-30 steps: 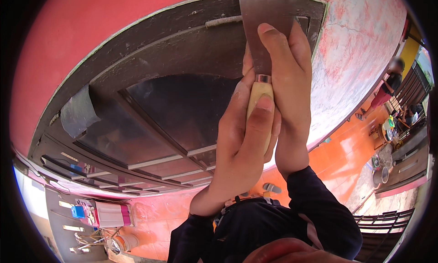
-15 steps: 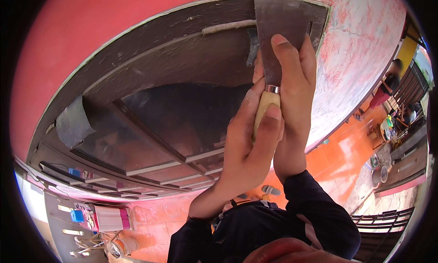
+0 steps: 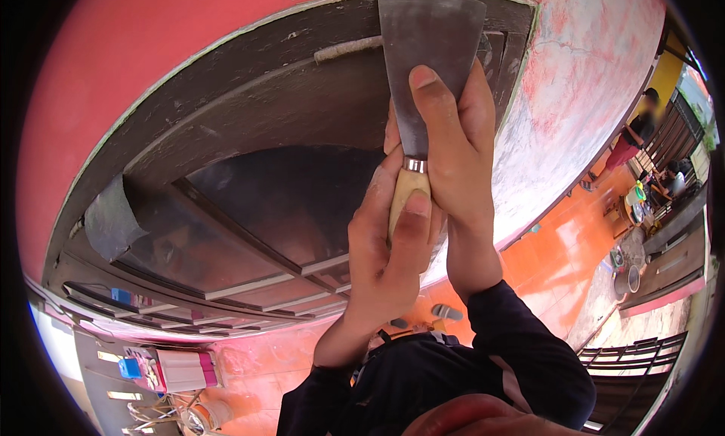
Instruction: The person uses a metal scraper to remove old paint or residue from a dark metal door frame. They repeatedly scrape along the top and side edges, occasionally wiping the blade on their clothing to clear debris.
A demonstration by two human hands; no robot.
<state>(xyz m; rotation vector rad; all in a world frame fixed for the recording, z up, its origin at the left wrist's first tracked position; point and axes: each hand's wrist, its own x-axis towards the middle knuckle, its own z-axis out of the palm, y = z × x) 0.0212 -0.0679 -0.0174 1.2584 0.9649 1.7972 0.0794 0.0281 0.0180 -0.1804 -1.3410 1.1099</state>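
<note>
- Pink wall (image 3: 189, 51) curves around a dark brown wooden frame (image 3: 272, 43) with glass panes (image 3: 279, 194) in it, and orange floor tiles (image 3: 559, 239) shine down below
- One putty knife (image 3: 434, 35) is held up in front of the top of the frame, near its right corner, with its wide gray blade on top
- I cannot tell if the blade touches the wood or is just in front of it
- Left hand (image 3: 389, 239) is wrapped around the pale wooden handle (image 3: 405, 190), with its thumb pressed along the front
- Right hand (image 3: 461, 156) pinches the blade, with its thumb flat on the front and fingers around the back
- Both hands are close together, one low and one high
- Left of the frame, the wall looks smooth and all pink, so that side seems even
- Right of the frame, the wall is blotchy, white and pink mixed, so that side looks only part done
- More pale patches show just above the frame
- No lump of stuff shows on the front of the blade, and its back is hidden
</note>
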